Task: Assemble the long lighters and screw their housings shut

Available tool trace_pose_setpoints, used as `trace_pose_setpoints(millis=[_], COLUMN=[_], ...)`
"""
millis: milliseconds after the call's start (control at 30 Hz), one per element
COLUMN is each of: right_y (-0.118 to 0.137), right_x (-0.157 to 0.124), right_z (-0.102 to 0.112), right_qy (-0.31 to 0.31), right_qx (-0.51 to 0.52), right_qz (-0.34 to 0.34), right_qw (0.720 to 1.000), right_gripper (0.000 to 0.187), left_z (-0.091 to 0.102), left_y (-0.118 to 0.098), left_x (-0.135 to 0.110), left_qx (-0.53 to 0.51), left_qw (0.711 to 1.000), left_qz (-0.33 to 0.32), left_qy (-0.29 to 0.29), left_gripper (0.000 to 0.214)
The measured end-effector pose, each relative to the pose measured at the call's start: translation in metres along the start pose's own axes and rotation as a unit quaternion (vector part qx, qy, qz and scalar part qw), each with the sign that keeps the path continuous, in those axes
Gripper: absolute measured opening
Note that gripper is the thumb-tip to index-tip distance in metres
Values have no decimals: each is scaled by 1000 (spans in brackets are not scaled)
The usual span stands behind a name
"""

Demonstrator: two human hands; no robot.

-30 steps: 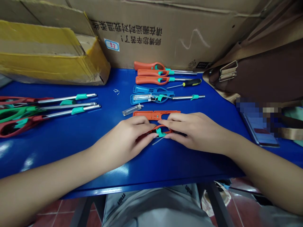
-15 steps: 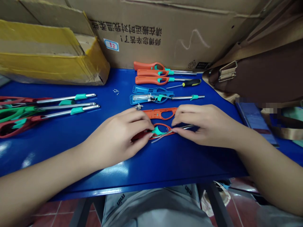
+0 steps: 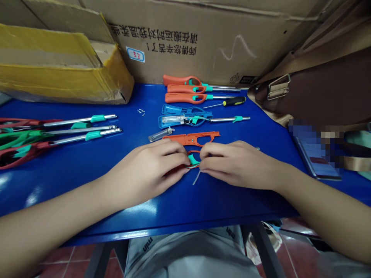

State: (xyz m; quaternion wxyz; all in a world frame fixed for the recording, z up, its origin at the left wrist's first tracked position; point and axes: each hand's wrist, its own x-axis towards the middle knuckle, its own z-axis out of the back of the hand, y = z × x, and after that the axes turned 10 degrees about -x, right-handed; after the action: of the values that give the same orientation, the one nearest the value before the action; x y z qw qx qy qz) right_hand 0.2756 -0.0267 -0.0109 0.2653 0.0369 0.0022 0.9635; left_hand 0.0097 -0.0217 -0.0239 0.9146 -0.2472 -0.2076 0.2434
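My left hand (image 3: 156,168) is closed in a pinch on the handle end of an orange gas lighter half shell (image 3: 196,152), mostly hidden by my fingers. A green trigger (image 3: 193,160) and thin wires show in the gap between the hands. My right hand (image 3: 232,164) pinches the same lighter at its front end, and a thin clear tube (image 3: 196,178) sticks out below those fingertips. Just beyond the hands lie the other orange half shell (image 3: 189,138) and a clear fuel tank (image 3: 160,134).
Behind are an opened blue lighter (image 3: 171,121), a screwdriver (image 3: 234,101), three orange lighters (image 3: 179,98) and several small screws (image 3: 141,111). Several red and green lighters (image 3: 26,148) lie left. Cardboard boxes (image 3: 162,65) border the back; a phone (image 3: 319,158) lies right.
My right hand has shifted left, nearer my left hand, and now covers the metal rod. The clear tube points more steeply downward. More of the fuel tank is uncovered.
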Motion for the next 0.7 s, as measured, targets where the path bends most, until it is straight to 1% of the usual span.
trace_pose_setpoints(millis=[100, 167, 233, 267, 333, 433, 533, 700], right_y=[-1, -2, -3, -3, -3, -3, -1, -2], right_x=[1, 2, 2, 2, 3, 3, 4, 5], right_z=[3, 5, 6, 6, 4, 4, 4, 4], right_qy=[1, -5, -15, -21, -33, -36, -25, -25], right_qx=[101, 170, 211, 226, 251, 260, 238, 211], right_qz=[-33, -85, -141, -164, -187, -189, -182, -168], right_qw=[994, 982, 967, 960, 949, 946, 954, 963], right_gripper=[15, 9, 3, 2, 7, 9, 8, 7], left_z=[1, 1, 1, 0, 0, -1, 0, 0], left_y=[0, -1, 0, 0, 0, 1, 2, 2], left_x=[0, 0, 0, 0, -1, -2, -2, -2], left_qx=[3, 10, 19, 23, 27, 32, 39, 47], left_qw=[1000, 1000, 1000, 1000, 1000, 999, 999, 998], left_qz=[-1, -2, -4, -5, -6, -10, -18, -33], left_qy=[4, 9, 12, 12, 9, 3, 0, -12], left_gripper=[16, 17, 18, 18, 17, 19, 21, 19])
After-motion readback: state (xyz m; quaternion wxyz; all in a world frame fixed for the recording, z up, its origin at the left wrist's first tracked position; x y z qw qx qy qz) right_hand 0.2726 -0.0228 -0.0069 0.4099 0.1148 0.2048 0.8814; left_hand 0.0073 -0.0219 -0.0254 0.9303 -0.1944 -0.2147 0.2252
